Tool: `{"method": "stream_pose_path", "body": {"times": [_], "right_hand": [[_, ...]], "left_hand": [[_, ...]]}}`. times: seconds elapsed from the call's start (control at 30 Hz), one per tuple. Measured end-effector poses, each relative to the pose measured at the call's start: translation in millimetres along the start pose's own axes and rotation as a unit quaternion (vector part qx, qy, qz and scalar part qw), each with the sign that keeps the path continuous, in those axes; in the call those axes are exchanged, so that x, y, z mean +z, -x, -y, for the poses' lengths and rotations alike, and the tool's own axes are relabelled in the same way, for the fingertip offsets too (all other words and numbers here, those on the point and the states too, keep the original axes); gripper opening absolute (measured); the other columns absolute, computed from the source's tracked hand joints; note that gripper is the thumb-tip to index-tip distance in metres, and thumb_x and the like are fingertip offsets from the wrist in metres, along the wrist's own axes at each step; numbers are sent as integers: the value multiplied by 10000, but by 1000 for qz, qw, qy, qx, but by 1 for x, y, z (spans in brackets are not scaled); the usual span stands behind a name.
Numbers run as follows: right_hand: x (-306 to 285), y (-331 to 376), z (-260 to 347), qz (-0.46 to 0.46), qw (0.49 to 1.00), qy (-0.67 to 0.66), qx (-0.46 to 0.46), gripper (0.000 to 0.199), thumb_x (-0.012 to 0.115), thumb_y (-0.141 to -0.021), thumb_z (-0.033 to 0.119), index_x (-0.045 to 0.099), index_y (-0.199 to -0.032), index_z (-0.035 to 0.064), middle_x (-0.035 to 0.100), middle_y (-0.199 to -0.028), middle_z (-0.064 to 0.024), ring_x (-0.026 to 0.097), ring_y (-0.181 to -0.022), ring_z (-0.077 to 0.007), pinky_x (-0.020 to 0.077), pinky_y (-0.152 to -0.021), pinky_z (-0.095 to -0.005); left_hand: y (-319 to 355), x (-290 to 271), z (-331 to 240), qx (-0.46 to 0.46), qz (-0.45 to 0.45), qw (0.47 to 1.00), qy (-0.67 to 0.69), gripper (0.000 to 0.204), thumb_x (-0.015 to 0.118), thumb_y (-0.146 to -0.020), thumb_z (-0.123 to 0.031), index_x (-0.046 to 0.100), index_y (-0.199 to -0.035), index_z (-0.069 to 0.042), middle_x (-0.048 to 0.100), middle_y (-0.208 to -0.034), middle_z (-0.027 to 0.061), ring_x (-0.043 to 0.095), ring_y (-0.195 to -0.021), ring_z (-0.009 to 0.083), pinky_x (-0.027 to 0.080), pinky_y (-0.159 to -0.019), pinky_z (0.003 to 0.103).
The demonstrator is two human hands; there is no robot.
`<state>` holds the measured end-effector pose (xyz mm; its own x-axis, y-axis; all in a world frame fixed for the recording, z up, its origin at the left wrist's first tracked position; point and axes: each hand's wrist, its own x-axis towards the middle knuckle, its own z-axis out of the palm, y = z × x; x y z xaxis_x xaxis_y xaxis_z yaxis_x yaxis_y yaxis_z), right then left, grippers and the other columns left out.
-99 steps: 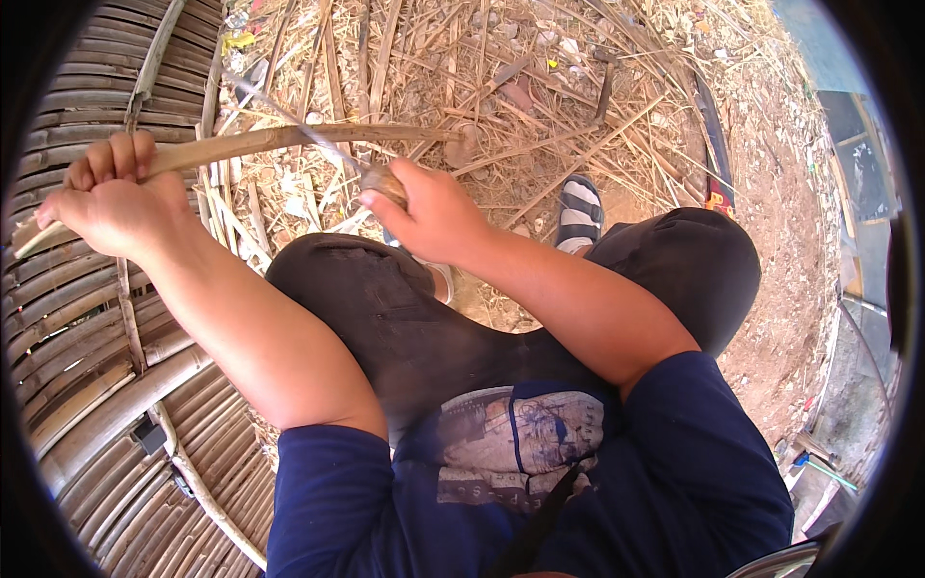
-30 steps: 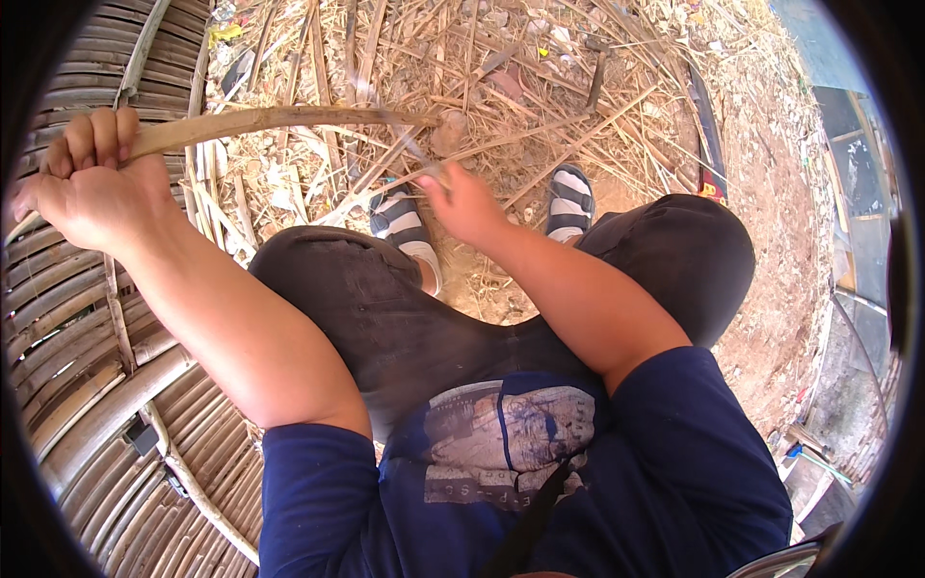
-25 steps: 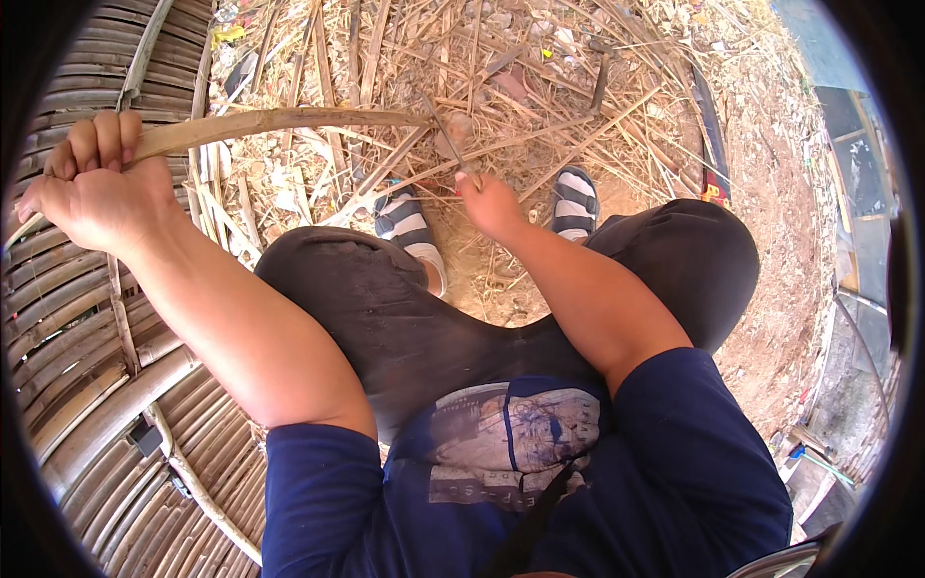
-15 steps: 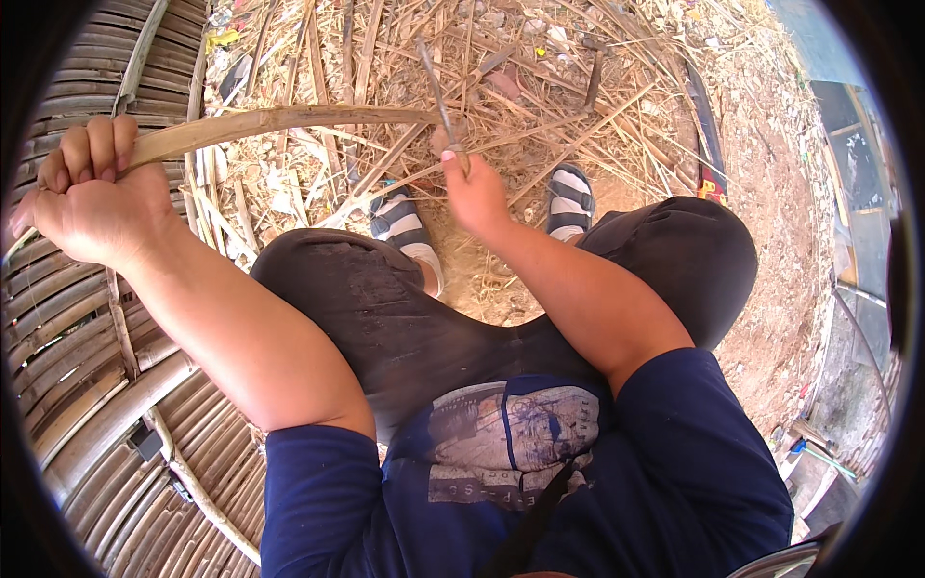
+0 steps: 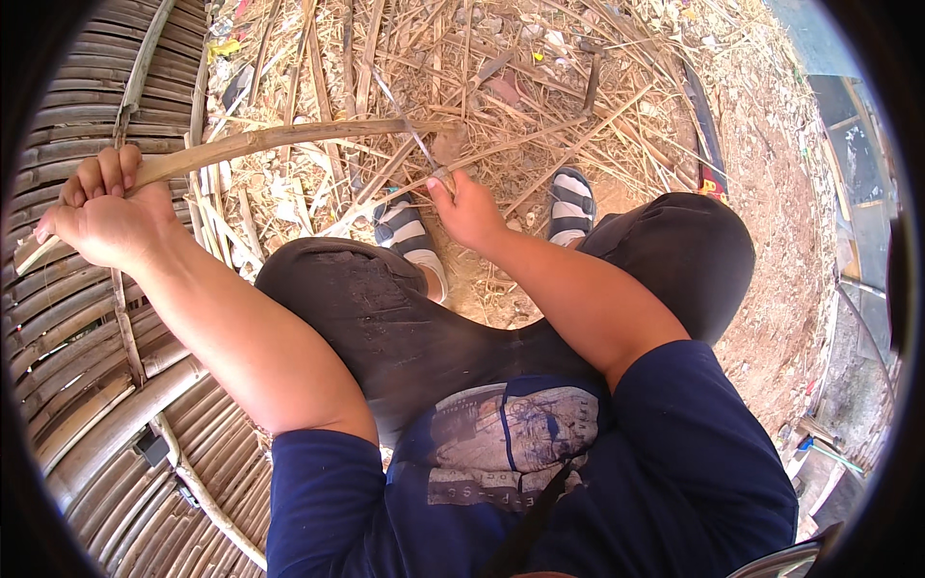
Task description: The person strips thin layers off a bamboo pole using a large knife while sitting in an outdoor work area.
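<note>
My left hand (image 5: 123,222) is closed around the left end of a long, slightly bowed bamboo strip (image 5: 260,142), whose short tail sticks out past the fist. The strip runs rightward over the littered ground in front of my knees. In my closed right hand (image 5: 472,214) is the handle of a thin knife (image 5: 388,91). Its blade slants up and left, crossing the strip near the strip's right end. Whether the edge bites into the bamboo I cannot make out.
A slatted bamboo panel (image 5: 72,318) rises along my left. Shavings and split strips (image 5: 318,67) litter the ground ahead, with a hammer-like tool (image 5: 593,82) among them. My feet in striped footwear (image 5: 403,226) stand below the knife. A dark long object (image 5: 703,120) lies to the right.
The bamboo strip and my left hand have dropped slightly toward me. The knife has shifted left and toward me, its blade leaning further left across the strip.
</note>
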<state>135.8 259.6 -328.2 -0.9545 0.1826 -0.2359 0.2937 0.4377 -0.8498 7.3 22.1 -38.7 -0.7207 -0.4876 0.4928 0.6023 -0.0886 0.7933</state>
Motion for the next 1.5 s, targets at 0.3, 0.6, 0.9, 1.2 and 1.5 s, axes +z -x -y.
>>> {"method": "stream_pose_path", "body": {"times": [0.3,0.6,0.9,1.2,1.5], "right_hand": [[-26,-9,71,86,966,-50,-239,431,580,-1006,442,576,-997,12,593,-661,-155,606,-598,-311,489,-603,-441],[-20,-30,-37,24,995,25,89,582,474,-1016,515,627,-1173,-23,695,-983,-291,670,-964,-451,495,-856,-536],[2,-2,-7,12,997,8,-80,487,531,-1018,445,528,-1057,-40,665,-829,-287,660,-823,-483,508,-739,-537],[3,-5,-6,8,1000,11,24,494,532,-1017,446,559,-1071,-44,664,-865,-305,660,-854,-480,497,-763,-549],[18,-7,-62,-25,996,54,67,509,522,-1011,460,556,-1102,-40,677,-900,-316,658,-871,-509,507,-778,-569]], "left_hand": [[-12,-14,8,-16,51,998,36,499,364,-1036,-521,263,-716,-151,231,-610,10,201,-521,145,223,-492,285],[5,7,0,1,12,999,46,274,401,-941,-257,274,-722,-154,234,-607,5,217,-515,139,221,-493,284],[8,12,3,25,-63,998,1,359,427,-996,-287,251,-725,-133,241,-631,20,208,-525,144,230,-494,296],[9,11,4,19,-121,991,-54,538,305,-1079,-528,279,-729,-120,259,-628,11,213,-532,152,243,-525,304],[1,4,7,-21,-235,970,-60,578,323,-1072,-548,288,-749,-71,338,-659,37,219,-545,168,231,-495,330]]}}
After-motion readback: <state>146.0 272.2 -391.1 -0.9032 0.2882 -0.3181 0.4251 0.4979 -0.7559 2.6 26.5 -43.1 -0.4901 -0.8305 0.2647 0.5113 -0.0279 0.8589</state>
